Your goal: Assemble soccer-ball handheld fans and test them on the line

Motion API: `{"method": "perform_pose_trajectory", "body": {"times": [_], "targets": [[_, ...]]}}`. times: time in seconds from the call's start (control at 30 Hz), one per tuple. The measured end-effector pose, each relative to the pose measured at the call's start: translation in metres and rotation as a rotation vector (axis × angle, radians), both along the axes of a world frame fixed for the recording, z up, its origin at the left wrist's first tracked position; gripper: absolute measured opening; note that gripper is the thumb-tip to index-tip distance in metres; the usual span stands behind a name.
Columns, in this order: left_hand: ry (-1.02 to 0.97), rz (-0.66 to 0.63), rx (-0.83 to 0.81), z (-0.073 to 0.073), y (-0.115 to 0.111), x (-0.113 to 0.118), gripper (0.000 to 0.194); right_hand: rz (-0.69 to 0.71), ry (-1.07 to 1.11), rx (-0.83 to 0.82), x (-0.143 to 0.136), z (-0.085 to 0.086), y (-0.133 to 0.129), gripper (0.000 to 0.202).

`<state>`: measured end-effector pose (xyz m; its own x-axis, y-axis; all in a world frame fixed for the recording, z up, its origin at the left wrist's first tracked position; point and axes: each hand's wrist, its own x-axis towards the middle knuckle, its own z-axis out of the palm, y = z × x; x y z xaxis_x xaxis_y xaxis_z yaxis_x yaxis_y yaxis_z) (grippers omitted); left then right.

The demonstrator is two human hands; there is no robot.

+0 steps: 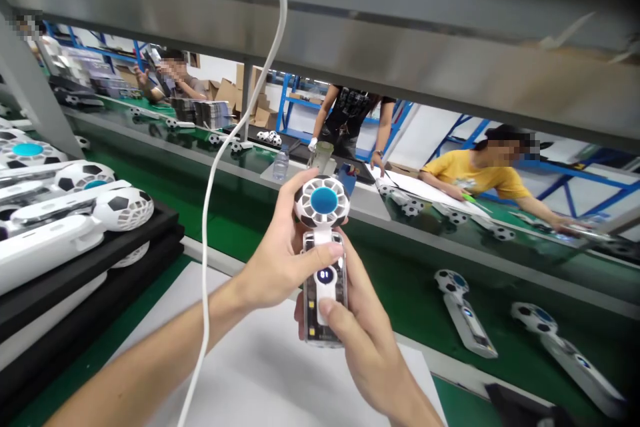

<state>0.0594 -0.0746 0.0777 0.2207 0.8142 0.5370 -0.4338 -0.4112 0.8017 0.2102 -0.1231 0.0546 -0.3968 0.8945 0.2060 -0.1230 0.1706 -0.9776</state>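
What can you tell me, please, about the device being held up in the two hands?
The device stands upright, its round football-patterned head with a blue centre on top. Below, a clear-looking casing shows yellow squares and a lit display reading 01. The left hand and right hand grip it, above the white sheet.

A white cable (207, 213) is dangling past the metal beam (375, 57)! Across the counter (410, 273), a clear bottle (281, 165) is standing, a person in yellow (463, 171) is leaning in, and cardboard boxes (262, 112) are sitting near blue shelving (284, 103).
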Motion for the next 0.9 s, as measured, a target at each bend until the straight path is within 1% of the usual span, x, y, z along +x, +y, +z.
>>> {"method": "perform_pose_trajectory", "body": {"times": [0.1,0.17,0.3,0.43,0.5,0.7,0.9], "targets": [[0.004,-0.001,-0.023,0.001,0.0,-0.001,0.079,0.086,0.008,-0.049,0.002,0.005,-0.001,0.078],[0.0,-0.012,-0.029,0.002,-0.001,-0.002,0.08,0.129,0.013,-0.059,0.004,0.008,-0.003,0.081],[0.013,0.012,0.009,0.004,-0.001,-0.004,0.078,0.089,0.036,-0.079,0.004,0.011,-0.005,0.08],[0.058,0.042,0.027,0.0,0.0,-0.002,0.077,-0.026,0.068,-0.126,-0.002,0.012,-0.007,0.074],[0.068,0.053,0.037,-0.001,0.001,-0.002,0.079,-0.059,0.082,-0.138,-0.003,0.012,-0.007,0.071],[0.099,0.053,0.064,-0.003,0.005,-0.004,0.081,0.038,0.13,-0.133,0.003,0.011,-0.003,0.073],[0.132,0.044,0.07,-0.004,0.006,-0.007,0.084,0.05,0.128,-0.114,0.005,0.01,0.0,0.071]]}}
